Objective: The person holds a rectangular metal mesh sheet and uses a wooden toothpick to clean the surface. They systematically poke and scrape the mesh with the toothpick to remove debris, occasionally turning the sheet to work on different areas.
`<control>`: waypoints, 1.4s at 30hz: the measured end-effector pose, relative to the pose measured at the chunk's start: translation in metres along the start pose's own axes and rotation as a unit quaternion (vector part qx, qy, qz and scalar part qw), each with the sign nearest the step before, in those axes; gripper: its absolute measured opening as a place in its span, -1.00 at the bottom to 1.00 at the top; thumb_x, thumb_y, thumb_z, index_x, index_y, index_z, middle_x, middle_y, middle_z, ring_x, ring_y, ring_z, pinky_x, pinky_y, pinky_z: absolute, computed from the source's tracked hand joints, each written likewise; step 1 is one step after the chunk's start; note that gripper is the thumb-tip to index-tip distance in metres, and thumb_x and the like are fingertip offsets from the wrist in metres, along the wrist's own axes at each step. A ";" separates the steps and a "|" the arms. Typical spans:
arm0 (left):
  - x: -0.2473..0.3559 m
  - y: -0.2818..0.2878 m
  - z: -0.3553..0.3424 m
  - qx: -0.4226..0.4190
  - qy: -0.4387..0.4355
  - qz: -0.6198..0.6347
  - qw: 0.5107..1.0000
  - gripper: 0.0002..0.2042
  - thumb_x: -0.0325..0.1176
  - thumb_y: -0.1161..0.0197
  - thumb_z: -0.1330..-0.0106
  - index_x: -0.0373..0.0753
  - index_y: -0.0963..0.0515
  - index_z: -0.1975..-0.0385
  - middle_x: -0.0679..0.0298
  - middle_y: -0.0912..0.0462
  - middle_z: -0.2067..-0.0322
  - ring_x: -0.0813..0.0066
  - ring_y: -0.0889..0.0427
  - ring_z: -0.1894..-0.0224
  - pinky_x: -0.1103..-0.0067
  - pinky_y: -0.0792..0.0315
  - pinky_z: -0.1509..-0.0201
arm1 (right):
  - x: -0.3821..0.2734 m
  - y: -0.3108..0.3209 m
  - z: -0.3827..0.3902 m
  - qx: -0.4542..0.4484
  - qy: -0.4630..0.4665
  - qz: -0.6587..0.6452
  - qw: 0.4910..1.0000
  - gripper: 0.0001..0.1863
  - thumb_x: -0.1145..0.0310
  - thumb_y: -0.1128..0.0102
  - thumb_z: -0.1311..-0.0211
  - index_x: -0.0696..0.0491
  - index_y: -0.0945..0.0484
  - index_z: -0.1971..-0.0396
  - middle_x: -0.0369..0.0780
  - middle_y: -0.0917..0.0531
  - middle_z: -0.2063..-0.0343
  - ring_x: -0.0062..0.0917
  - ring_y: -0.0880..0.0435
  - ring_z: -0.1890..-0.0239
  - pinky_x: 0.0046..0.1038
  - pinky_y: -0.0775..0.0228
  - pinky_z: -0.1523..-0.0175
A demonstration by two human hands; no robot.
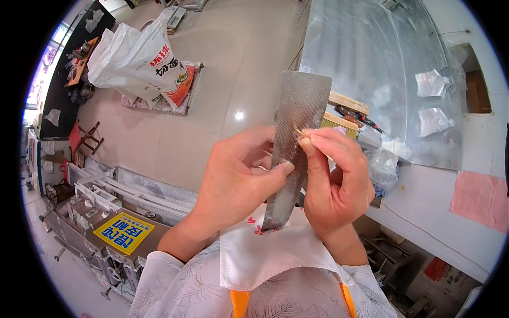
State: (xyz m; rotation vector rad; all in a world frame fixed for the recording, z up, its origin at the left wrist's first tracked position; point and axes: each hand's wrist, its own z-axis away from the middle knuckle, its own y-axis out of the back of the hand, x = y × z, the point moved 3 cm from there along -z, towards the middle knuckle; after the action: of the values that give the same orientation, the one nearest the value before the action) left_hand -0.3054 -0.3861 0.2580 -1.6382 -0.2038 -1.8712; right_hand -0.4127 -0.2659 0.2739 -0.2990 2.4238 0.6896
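My left hand [238, 172] is closed round the side of a long, grey perforated metal strip [305, 98], thumb lying across its face. The strip stands tilted in front of my chest, its lower end close to the white apron bib [275, 254] with red flowers. Between thumb and fingertips, my right hand [339, 177] pinches a thin pale stick [298, 131], which looks like a toothpick. The stick's tip is at the holes near the strip's middle; whether it enters one is too small to tell.
Plastic sheeting [366, 58] covers a worktable at the right, with a brush [342, 122], knives [366, 119] and a wooden bar [348, 102] on its near edge. A machine [101, 212] stands at the left. Beyond it, a large white sack [140, 63] rests on a low platform [183, 108].
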 end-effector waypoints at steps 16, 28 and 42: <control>0.000 0.000 0.004 -0.010 0.000 0.000 1.000 -0.64 -0.71 -0.44 -0.27 -0.43 -0.64 -0.07 0.28 -0.76 0.12 0.71 -0.66 0.12 0.68 -0.53 0.11 | 0.000 0.000 0.005 0.010 -0.009 -0.029 1.000 -0.73 0.78 -0.39 -0.37 0.29 -0.61 -0.01 0.03 -0.78 0.08 -0.34 -0.82 0.07 -0.42 -0.75 -0.05; -0.002 0.003 0.004 -0.018 0.002 -0.031 0.999 -0.63 -0.71 -0.42 -0.28 -0.45 -0.65 -0.10 0.23 -0.79 0.08 0.63 -0.71 0.05 0.62 -0.60 -0.02 | -0.001 0.000 0.005 0.014 -0.008 -0.017 1.000 -0.73 0.77 -0.42 -0.35 0.28 -0.63 0.01 0.00 -0.80 0.10 -0.36 -0.83 0.07 -0.41 -0.73 -0.07; 0.000 0.003 -0.001 -0.025 0.014 0.005 1.000 -0.64 -0.70 -0.41 -0.29 -0.44 -0.64 -0.09 0.24 -0.78 0.09 0.66 -0.70 0.06 0.63 -0.61 0.01 | 0.005 -0.002 0.002 0.007 -0.006 -0.038 0.999 -0.74 0.79 -0.35 -0.40 0.30 -0.61 -0.02 0.07 -0.77 0.07 -0.35 -0.82 0.12 -0.39 -0.81 0.03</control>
State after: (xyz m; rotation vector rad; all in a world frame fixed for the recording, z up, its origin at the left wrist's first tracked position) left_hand -0.3051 -0.3889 0.2569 -1.6414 -0.1382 -1.9054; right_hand -0.4147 -0.2669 0.2689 -0.3766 2.3915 0.6389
